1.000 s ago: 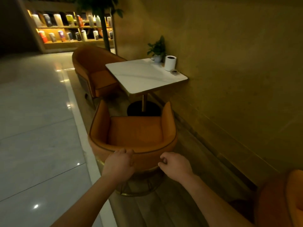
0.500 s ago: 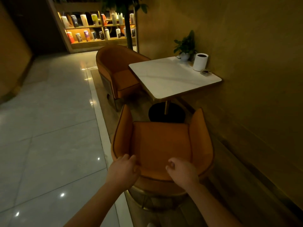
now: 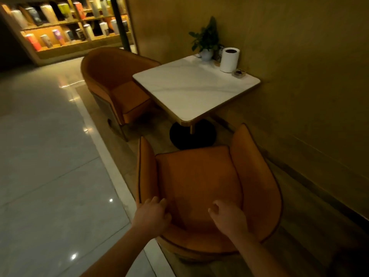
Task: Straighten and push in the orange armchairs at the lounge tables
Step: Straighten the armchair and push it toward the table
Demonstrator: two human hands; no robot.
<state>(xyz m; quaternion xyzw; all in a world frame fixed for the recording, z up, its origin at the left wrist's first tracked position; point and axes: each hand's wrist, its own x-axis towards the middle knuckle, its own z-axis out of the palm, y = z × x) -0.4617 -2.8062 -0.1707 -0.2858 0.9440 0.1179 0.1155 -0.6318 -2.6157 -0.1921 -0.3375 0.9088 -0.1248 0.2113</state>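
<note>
An orange armchair [image 3: 199, 176] stands right below me, its seat facing a small white marble table [image 3: 191, 86] on a black round base. My left hand [image 3: 151, 214] grips the top rim of the chair's backrest on its left. On the right part of the same rim, my right hand [image 3: 227, 216] curls its fingers over the edge. The front of the seat reaches the table's base, a short gap away from the table's edge. A second orange armchair [image 3: 115, 80] stands at the far side of the table, angled towards it.
A wall [image 3: 299, 96] runs close along the right of chair and table. On the table stand a potted plant [image 3: 205, 41], a white paper roll [image 3: 229, 58] and a small dish [image 3: 239, 72]. Glossy tiled floor [image 3: 50, 166] spreads to the left. Lit shelves [image 3: 65, 27] fill the back.
The armchair has slid forward towards the table and I have stepped in with it, so I look down onto its seat. Both hands stay on the backrest rim.
</note>
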